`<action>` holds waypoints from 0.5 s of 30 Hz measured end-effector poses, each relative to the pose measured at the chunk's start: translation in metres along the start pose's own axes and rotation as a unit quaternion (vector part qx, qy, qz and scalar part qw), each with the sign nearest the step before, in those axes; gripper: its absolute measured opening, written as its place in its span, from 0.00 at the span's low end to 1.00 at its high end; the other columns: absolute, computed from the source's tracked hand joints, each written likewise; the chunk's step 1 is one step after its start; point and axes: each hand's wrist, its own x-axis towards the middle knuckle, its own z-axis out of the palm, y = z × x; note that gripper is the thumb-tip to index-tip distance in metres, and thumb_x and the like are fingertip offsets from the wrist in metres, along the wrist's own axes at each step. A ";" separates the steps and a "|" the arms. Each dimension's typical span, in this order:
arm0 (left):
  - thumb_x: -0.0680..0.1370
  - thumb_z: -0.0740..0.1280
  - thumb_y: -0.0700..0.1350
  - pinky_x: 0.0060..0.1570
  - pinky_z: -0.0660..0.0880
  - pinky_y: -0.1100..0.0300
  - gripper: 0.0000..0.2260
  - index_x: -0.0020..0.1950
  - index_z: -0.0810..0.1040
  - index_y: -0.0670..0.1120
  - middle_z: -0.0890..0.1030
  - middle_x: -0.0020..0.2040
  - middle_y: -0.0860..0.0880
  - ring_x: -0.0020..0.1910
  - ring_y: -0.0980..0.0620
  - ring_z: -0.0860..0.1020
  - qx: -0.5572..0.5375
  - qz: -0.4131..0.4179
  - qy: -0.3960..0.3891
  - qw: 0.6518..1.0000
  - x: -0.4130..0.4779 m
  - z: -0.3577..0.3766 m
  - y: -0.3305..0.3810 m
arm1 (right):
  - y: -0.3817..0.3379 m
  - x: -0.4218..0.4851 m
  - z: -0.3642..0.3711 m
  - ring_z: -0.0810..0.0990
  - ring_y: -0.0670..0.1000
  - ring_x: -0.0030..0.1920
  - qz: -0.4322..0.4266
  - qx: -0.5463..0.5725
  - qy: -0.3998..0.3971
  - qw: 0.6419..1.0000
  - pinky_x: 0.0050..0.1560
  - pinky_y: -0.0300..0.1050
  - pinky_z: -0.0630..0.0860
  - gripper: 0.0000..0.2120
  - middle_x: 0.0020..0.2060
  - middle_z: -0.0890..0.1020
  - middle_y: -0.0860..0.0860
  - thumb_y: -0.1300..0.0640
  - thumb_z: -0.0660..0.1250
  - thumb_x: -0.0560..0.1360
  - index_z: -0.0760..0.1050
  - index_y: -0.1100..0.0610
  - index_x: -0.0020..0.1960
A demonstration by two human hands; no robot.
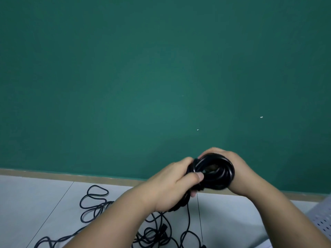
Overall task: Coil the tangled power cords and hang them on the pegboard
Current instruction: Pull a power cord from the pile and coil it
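Observation:
A tight coil of black power cord (217, 171) is held up in front of the green wall, between both hands. My left hand (176, 181) grips the coil's left side, thumb across the front loops. My right hand (231, 168) wraps round the coil's right and back, fingertips curled over its top. A loose strand of the cord hangs from the coil down to the floor. More black power cords (100, 204) lie tangled on the grey floor below my left forearm, partly hidden by it.
The green wall (161, 68) fills most of the view, with a tan baseboard (53, 174) along its foot. A white perforated board (324, 219) shows at the lower right edge. Grey floor tiles (35, 197) lie to the left of the tangle.

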 end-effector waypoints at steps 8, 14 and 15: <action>0.80 0.63 0.57 0.36 0.77 0.48 0.15 0.65 0.69 0.54 0.82 0.43 0.42 0.34 0.42 0.78 -0.218 -0.011 0.147 0.965 0.012 -0.005 -0.012 | -0.023 -0.004 0.008 0.78 0.54 0.34 0.020 0.269 0.022 0.963 0.39 0.48 0.72 0.08 0.42 0.86 0.59 0.62 0.69 0.83 0.79 0.54 0.60; 0.88 0.58 0.49 0.30 0.75 0.53 0.07 0.60 0.67 0.45 0.78 0.41 0.41 0.32 0.43 0.75 -0.281 0.002 0.199 0.939 0.016 -0.008 -0.009 | -0.034 -0.009 0.010 0.85 0.56 0.43 0.023 0.260 0.076 0.962 0.45 0.53 0.76 0.07 0.50 0.89 0.53 0.63 0.70 0.81 0.80 0.55 0.57; 0.88 0.58 0.49 0.30 0.75 0.53 0.07 0.59 0.66 0.45 0.78 0.41 0.40 0.32 0.43 0.75 -0.286 0.001 0.208 0.935 0.017 -0.008 -0.009 | -0.034 -0.009 0.011 0.85 0.55 0.43 0.021 0.251 0.077 0.965 0.44 0.53 0.76 0.06 0.49 0.89 0.52 0.62 0.71 0.81 0.81 0.54 0.55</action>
